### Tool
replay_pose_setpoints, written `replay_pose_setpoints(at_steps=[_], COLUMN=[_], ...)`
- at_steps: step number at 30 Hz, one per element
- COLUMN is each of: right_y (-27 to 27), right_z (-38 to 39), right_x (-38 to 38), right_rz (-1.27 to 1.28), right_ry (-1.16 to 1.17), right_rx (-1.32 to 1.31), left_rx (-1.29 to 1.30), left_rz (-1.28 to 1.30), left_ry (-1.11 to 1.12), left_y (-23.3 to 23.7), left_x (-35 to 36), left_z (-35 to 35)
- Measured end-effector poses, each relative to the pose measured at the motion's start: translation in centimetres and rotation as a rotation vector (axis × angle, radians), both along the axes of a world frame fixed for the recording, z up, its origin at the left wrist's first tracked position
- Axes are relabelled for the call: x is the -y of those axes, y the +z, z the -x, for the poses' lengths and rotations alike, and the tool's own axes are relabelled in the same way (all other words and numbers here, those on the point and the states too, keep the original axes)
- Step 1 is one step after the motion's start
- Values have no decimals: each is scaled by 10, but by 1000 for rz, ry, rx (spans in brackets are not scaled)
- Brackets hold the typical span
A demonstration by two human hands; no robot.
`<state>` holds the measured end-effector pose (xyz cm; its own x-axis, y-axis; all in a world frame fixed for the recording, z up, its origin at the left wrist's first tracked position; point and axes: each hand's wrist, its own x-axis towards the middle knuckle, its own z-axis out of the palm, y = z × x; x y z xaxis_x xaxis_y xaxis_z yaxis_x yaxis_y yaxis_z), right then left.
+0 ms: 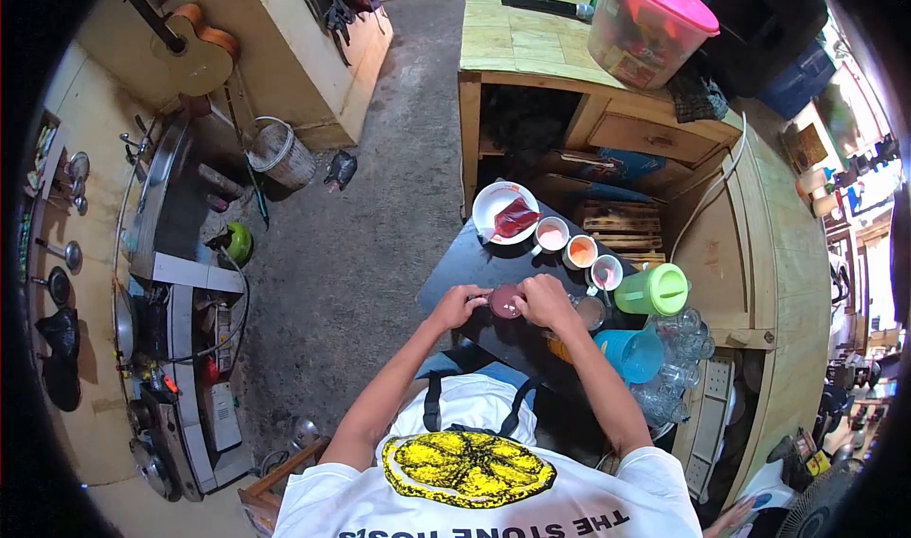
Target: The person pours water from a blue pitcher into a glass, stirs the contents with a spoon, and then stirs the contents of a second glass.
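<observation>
Nearest the camera: white T-shirt [474, 415] with yellow lemon print, worn by the person, bare forearms stretched forward from it. Left hand [462, 303] and right hand [546, 301]: both curled closed round a small round dark-red cup [505, 301], gripped from either side, fingers touching its rim. Cup positioned over the near part of a black surface [451, 277]; resting or lifted, could not tell.

Farther along the same surface:
- white round plate [491, 206] bearing a red packet [515, 218];
- three white cups in a diagonal row, filled with pink or orange liquid [551, 235], just beside the plate;
- green plastic jug [655, 289], to the right of the row;
- blue plastic jug [631, 353], near the right forearm;
- cluster of clear drinking glasses [681, 346], just beside both jugs.

Well apart, on a wooden bench top: transparent tub with pink lid [650, 21].
</observation>
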<state>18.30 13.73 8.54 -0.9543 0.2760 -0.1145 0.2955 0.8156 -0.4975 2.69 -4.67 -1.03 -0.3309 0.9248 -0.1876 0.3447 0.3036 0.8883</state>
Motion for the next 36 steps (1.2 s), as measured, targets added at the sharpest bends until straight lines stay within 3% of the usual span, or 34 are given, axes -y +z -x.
replay_pose_setpoints(at_steps=[1,4,7,10,13,16,20,23,26,30,33,36], right_y=[2,-1,4,4,8,16,4,9,7,14,11,12], right_z=[0,4,2,-1,3,4,-2,0,-2,-6,-4,-5], right_x=[0,0,-2,-3,2,0,0,3,-1,4,9,7], right_rz=[69,-34,-120,67,-22,-125,40,-18,-107,93,-21,-153], right_ry=[10,-92,-41,85,-16,21,75,-75,-47,30,-34,7], right_rx=[14,-112,13,-4,-185,-103,-44,-162,-55,-23,-220,-112], left_rx=[9,18,8,-26,14,23,29,41,13,25,33,19], left_rz=[-4,-7,-41,-88,-74,-65,-35,-54,-35,-26,-18,4], left_ry=[5,3,19,14,24,32,15,20,11,4,-15,-32], left_y=[-1,3,-2,-7,-4,-6,0,-8,0,-1,0,2], left_x=[1,2,4,2,3,5,3,3,3,3,1,2], left_z=[-1,-2,-2,-2,-2,-2,-1,0,1,3,4,6])
